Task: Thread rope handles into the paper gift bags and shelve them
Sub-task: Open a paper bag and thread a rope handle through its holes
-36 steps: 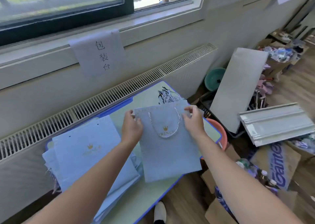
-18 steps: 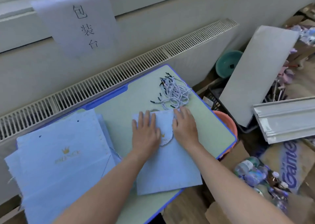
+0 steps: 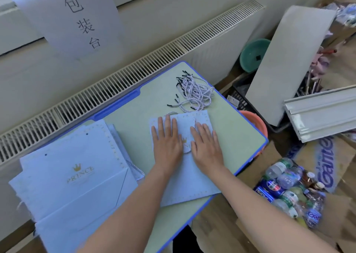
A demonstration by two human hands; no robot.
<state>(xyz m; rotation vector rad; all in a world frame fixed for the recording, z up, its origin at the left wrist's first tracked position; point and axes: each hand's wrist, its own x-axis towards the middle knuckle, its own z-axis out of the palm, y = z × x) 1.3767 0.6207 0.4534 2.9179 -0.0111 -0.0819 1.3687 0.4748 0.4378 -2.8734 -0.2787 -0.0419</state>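
Apparently both flat: left hand (image 3: pixel 167 143), right hand (image 3: pixel 207 146) (fingers straight) pressing bag (image 3: pixel 194 175).

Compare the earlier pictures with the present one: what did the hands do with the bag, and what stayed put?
A second ago both hands held the bag up by its top corners. They laid it flat on the table, let go, and now the left hand and right hand press it with straight fingers. The bag stack and rope pile stayed put.

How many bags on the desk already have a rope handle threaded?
1 for certain: the bag under both flat hands, left hand, right hand. The stack at left may hide more.
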